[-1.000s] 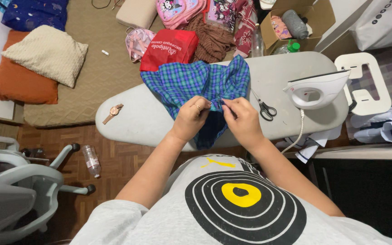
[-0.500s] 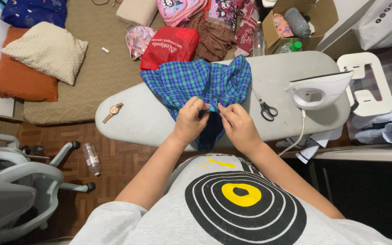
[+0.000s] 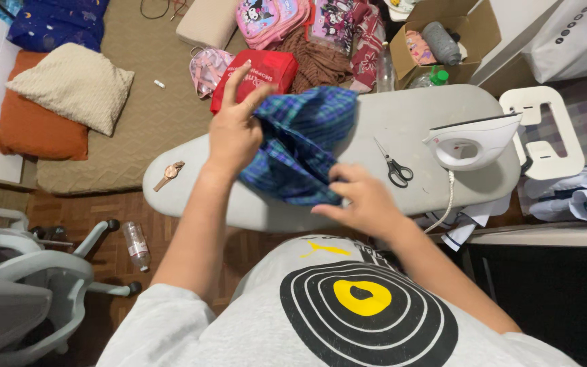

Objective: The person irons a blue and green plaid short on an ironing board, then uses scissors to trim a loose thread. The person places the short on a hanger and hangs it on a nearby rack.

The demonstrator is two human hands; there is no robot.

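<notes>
Now the blue-green plaid cloth (image 3: 300, 146) is lifted off the grey ironing board (image 3: 416, 122), no longer flat; left hand (image 3: 234, 129) pinches it with fingers splayed, right hand (image 3: 361, 200) grips its lower edge.

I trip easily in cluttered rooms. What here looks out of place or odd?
A clear plastic bottle lies on its side on the wood floor beside the grey chair. A wristwatch and scissors lie loose on the ironing board, sharing it with the upright iron.
</notes>
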